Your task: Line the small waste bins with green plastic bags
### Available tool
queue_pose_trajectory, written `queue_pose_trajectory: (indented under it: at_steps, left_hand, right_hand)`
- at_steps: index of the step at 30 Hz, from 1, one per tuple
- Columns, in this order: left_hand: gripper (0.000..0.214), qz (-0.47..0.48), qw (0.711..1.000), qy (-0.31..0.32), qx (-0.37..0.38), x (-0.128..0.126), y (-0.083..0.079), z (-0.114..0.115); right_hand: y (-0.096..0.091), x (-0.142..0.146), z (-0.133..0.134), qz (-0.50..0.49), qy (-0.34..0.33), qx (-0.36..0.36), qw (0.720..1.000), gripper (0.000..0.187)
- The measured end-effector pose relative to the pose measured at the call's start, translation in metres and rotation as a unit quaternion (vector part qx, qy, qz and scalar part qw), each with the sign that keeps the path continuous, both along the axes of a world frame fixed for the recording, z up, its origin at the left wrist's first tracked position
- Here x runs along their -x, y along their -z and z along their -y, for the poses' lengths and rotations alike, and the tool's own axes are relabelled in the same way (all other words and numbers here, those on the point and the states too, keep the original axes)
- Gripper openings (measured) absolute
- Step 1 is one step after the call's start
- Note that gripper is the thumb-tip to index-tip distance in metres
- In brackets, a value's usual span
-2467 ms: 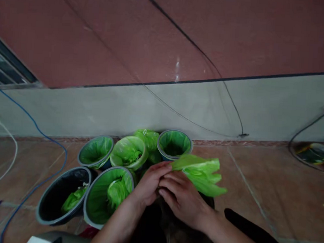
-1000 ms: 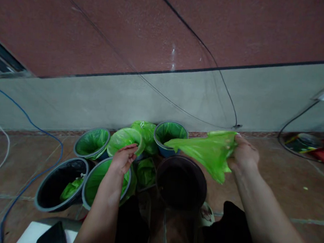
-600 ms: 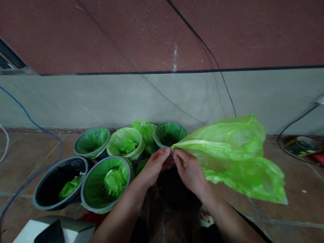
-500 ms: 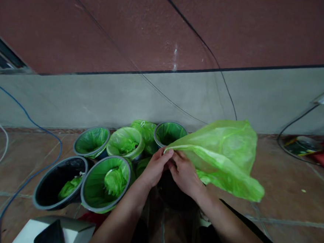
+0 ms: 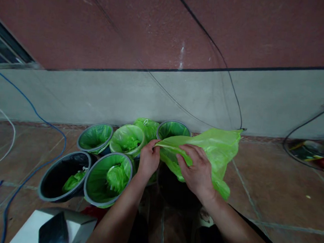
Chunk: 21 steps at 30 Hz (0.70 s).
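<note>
Bag (image 5: 222, 146) of thin green plastic, stretched to the right above a dark bucket (image 5: 173, 192). Left hand (image 5: 148, 159): thumb and fingers pinch the bag's edge at its left end. Right hand (image 5: 199, 170): fingers curved over the plastic, thumb set apart from them; whether they grip it cannot be told. Green-lined bins (image 5: 97, 176) stand to the left on a tiled floor (image 5: 273, 196), beside a black-lined bin (image 5: 54, 175) containing a crumpled green bundle (image 5: 73, 181).

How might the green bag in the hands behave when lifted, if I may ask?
The green bag is probably floppy, since it drapes in loose folds. Its thin, translucent film suggests it is light and may tear easily.
</note>
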State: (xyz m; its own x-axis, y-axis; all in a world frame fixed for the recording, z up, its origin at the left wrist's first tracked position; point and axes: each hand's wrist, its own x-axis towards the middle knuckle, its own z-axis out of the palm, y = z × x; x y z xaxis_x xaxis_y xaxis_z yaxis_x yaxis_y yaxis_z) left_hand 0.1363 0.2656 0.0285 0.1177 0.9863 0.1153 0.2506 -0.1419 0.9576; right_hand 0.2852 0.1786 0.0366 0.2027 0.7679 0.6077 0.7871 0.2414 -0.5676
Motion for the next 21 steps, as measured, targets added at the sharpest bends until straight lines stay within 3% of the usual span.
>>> queue_pose_trajectory:
  at_steps: [3,6,10,14,21]
  left_hand:
    - [0.027,-0.032,0.999,0.015,-0.023,0.001,-0.002,0.003]
    - [0.033,-0.073,0.996,0.014,-0.050,0.003,-0.004,0.004]
    - [0.039,-0.140,0.984,-0.012,-0.111,0.009,-0.002,0.001]
    - [0.046,-0.255,0.956,-0.042,-0.140,0.019,0.003,-0.005]
    - [0.039,-0.370,0.916,-0.147,-0.048,0.043,-0.010,-0.017]
  right_hand:
    - [0.009,-0.014,-0.007,0.029,0.021,0.086,0.996,0.031]
    - [0.017,-0.022,-0.012,0.012,0.016,0.137,0.990,0.020]
    - [0.005,-0.029,-0.011,-0.038,0.035,0.064,0.997,0.016]
    - [-0.012,-0.046,-0.007,-0.037,0.104,-0.027,0.993,0.019]
    - [-0.008,-0.089,-0.007,-0.131,0.241,-0.084,0.958,0.021]
